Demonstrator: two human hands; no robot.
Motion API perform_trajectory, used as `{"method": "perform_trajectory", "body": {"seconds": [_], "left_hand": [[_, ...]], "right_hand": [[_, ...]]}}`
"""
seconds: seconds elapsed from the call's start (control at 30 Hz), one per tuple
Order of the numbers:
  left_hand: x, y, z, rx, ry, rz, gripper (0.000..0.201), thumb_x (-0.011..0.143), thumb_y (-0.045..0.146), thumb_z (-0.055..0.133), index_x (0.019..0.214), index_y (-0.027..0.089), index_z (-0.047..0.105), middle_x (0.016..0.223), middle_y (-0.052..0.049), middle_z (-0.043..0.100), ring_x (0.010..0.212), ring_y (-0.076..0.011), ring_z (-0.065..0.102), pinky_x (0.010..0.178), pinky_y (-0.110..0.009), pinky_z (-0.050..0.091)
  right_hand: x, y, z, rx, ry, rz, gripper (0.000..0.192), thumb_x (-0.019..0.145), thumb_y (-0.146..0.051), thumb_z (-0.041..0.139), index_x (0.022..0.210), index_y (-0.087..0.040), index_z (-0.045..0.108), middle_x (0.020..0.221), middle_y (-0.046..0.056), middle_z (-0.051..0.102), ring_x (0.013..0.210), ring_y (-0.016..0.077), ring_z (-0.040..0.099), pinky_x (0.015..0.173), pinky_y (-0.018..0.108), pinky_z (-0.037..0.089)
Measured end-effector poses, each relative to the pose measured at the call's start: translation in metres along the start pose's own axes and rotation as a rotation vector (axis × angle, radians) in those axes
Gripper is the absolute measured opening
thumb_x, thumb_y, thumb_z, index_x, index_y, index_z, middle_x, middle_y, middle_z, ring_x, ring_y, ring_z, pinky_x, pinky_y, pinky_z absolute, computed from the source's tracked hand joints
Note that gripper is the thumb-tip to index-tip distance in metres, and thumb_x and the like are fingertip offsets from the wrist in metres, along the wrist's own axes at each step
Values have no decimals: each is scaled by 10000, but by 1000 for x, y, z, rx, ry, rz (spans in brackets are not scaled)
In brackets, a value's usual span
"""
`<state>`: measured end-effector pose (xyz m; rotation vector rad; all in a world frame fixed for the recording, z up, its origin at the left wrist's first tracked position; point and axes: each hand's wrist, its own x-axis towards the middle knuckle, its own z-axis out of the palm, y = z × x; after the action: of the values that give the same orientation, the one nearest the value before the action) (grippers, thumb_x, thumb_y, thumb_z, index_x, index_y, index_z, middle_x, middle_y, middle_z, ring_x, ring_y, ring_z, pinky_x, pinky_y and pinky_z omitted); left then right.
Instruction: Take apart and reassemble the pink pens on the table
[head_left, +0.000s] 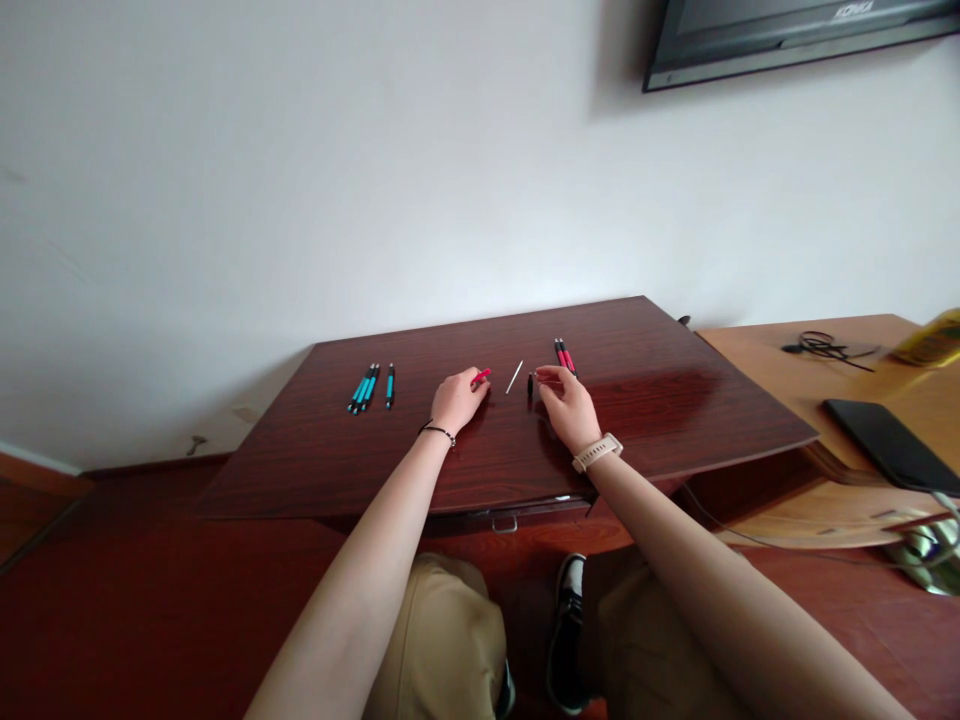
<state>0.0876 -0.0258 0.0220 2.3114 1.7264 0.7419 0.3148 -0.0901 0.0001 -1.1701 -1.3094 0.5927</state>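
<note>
Two hands at work on pen parts laid out across a dark wooden desk.

Far left on the desk lie the teal pens, side by side and well apart from the hands. The left hand, a black bracelet at its wrist, pinches a pink pen piece in closed fingertips. A thin white refill lies bare between the hands. The right hand, wearing a pale watch, curls its fingers narrowly around a small dark piece. Just beyond it rest two red-and-black pens.
</note>
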Motion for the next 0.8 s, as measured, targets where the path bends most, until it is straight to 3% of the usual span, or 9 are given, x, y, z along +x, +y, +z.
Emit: {"method": "perform_trajectory", "body": {"seconds": [0.43,0.8], "left_hand": [[-1,-6,0,-6,-28,54,147,987,346,711,900,228,696,864,-76,769,765,-240,704,701,-307,425],[-9,-8,0,96,-37,162,103,1083,290,567,1056,202,614,1057,-149,768,944,-302,743,797,-359,498]], "right_hand": [[0,-1,0,-3,4,12,289,903,-317,593,1138,-201,714,1161,140,783,1090,283,736,1052,482,559],[-1,-2,0,14,23,2,287,900,-317,599,1144,-203,699,1156,148,769,1081,291,733,1029,489,563]]}}
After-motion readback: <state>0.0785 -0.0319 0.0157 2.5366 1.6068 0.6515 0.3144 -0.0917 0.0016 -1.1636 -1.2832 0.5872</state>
